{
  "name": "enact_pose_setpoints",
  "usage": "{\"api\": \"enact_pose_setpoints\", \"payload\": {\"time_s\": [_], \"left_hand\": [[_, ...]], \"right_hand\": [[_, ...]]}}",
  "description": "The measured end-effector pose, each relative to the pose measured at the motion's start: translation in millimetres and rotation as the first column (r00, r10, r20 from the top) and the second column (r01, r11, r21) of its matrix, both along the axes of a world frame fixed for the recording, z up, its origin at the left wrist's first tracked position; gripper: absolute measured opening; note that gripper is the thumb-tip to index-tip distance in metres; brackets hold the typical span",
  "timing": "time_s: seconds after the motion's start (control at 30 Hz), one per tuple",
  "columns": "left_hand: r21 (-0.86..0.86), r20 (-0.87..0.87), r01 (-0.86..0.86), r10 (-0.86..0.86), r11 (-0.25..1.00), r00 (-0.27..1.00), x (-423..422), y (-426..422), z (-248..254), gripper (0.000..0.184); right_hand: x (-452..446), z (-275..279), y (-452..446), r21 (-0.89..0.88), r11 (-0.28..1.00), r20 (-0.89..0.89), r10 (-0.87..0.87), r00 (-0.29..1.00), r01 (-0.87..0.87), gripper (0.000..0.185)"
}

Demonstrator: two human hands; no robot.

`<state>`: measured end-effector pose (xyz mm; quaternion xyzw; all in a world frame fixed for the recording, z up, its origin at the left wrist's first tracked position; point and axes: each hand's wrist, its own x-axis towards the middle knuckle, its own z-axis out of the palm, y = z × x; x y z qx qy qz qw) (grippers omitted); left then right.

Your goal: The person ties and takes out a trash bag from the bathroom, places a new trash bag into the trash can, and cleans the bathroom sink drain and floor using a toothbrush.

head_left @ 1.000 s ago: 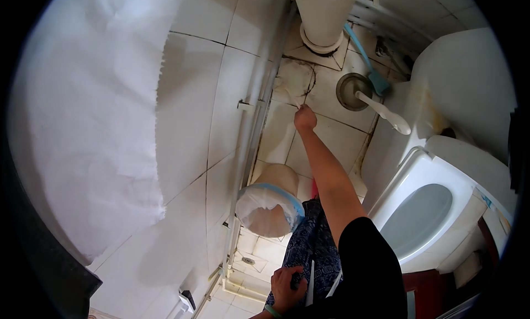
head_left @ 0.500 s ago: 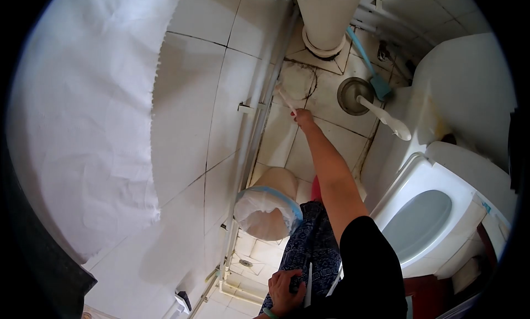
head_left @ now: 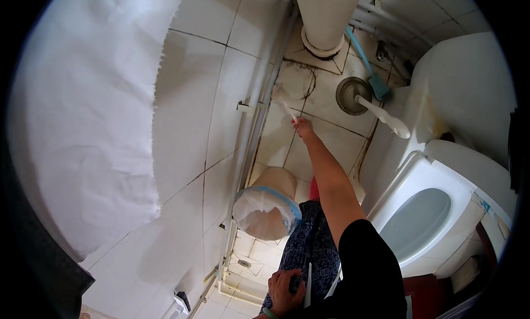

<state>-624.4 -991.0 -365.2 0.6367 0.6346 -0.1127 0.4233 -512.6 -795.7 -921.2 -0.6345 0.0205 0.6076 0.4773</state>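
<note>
Reaching forward over the tiled floor (head_left: pixel 270 139), my right hand (head_left: pixel 302 127) is closed around the pale handle of a small brush (head_left: pixel 287 109). The brush's far end is blurred and lies at the floor tiles near the wall pipes. A dark, ring-shaped crack or stain marks the floor just beyond it. Low in the view, my left hand (head_left: pixel 285 291) rests on my patterned dark-blue clothing (head_left: pixel 309 236), fingers bent and thumb apart, with nothing visible in it. A bracelet shows at that wrist.
A lined waste bin (head_left: pixel 276 178) stands by the wall. A thick drainpipe (head_left: pixel 326 15) meets the floor at the back. To the right are a round dish (head_left: pixel 345 95) with a white-handled brush (head_left: pixel 392 123), a blue-green scraper-like tool (head_left: pixel 378 87) and a toilet (head_left: pixel 408 253). White cloth (head_left: pixel 88 126) hangs left.
My right hand has shifted slightly down and right with the brush, whose far end is now more blurred. My left hand stays where it was.
</note>
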Motion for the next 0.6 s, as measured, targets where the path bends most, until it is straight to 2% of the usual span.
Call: {"api": "enact_pose_setpoints", "payload": {"time_s": [0.03,0.07,0.13,0.17,0.2,0.23,0.27,0.33,0.37,0.43,0.47,0.6], "left_hand": [[0.006,0.0,-0.002,0.002,1.0,1.0,-0.1,-0.4,0.8,0.03],[0.004,-0.001,-0.001,0.001,1.0,1.0,0.0,-0.7,1.1,0.03],[0.018,-0.003,-0.01,0.01,1.0,1.0,0.5,0.2,1.1,0.031],[0.022,-0.003,-0.008,0.008,1.0,1.0,0.7,-0.2,0.9,0.031],[0.053,0.012,-0.017,0.016,0.998,1.0,1.1,-2.7,1.3,0.032],[0.082,0.026,-0.026,0.024,0.996,0.999,1.2,-4.9,1.1,0.033],[0.084,0.023,-0.027,0.025,0.996,0.999,0.3,-6.8,-0.5,0.033],[0.17,0.024,0.014,-0.018,0.985,1.0,-1.1,-10.0,-3.1,0.03],[0.166,0.022,0.015,-0.018,0.986,1.0,-2.3,-9.0,-2.3,0.03],[0.001,-0.012,-0.001,0.001,1.0,1.0,-3.6,-5.1,-1.2,0.032],[-0.001,-0.01,0.0,0.0,1.0,1.0,-3.7,-5.7,-0.9,0.032],[-0.006,-0.007,-0.012,0.012,1.0,1.0,-8.0,-13.2,-5.4,0.033]], "right_hand": [[-4.6,-0.5,-0.8,0.145,0.982,0.18,-0.145,0.973,0.119,0.015],[-4.7,-1.4,-1.7,0.143,0.982,0.179,-0.145,0.973,0.12,0.015],[1.5,11.8,4.1,-0.013,0.979,0.573,-0.16,0.803,0.204,0.017],[9.2,33.0,9.6,-0.009,0.978,0.573,-0.164,0.803,0.206,0.017],[18.8,65.1,14.8,-0.092,0.992,0.755,0.011,0.655,0.09,0.019],[24.4,88.0,19.8,-0.201,0.98,0.875,0.181,0.449,-0.003,0.021],[26.1,97.8,25.2,-0.199,0.98,0.874,0.18,0.452,-0.005,0.021],[25.4,107.2,32.4,-0.336,0.927,0.849,0.375,0.372,-0.168,0.024],[17.8,107.7,29.9,-0.339,0.925,0.846,0.379,0.374,-0.169,0.024],[0.3,111.2,22.2,-0.366,0.904,0.881,0.413,0.23,-0.223,0.027],[-4.5,121.2,24.3,-0.408,0.874,0.831,0.476,0.289,-0.265,0.028],[-19.4,114.4,34.6,-0.403,0.861,0.807,0.494,0.323,-0.311,0.03]]}}
